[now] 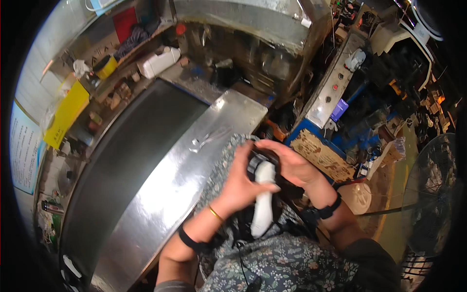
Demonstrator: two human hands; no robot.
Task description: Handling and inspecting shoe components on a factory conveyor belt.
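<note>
While the left hand (pixel 241 182) holds the shoe (pixel 263 204), thumb laid across its white sole, the right hand (pixel 295 168) curves beside the dark end, fingers half bent; cannot tell whether it grips or only touches. The shoe is in front of the torso, sole up, above the floral apron (pixel 287 265). A gold bracelet (pixel 214 213) sits at the left wrist.

Containers: a cream tub (pixel 357 198) stands on the floor beyond the right forearm; contents not discernible. A purple box (pixel 339 110) leans by the control panel (pixel 327 90); interior hidden. A white jug (pixel 159 62) lies on its side past the belt (pixel 146 141); opaque, contents cannot be seen.

Surface: to the left, a bare-metal ledge (pixel 168 194), bright with glare, runs alongside the black belt. A crumpled clear scrap (pixel 209 139) lies on the ledge. At the belt's near end, a second shoe (pixel 72 266) shows a white sole.

Room: at right, a large caged fan (pixel 430 194) stands over a greenish floor (pixel 400 194) with a yellow line. The control panel carries round buttons. Farther off, a yellow board (pixel 68 114) stands across the belt; a grimy metal hood (pixel 253 24) spans the far end.
</note>
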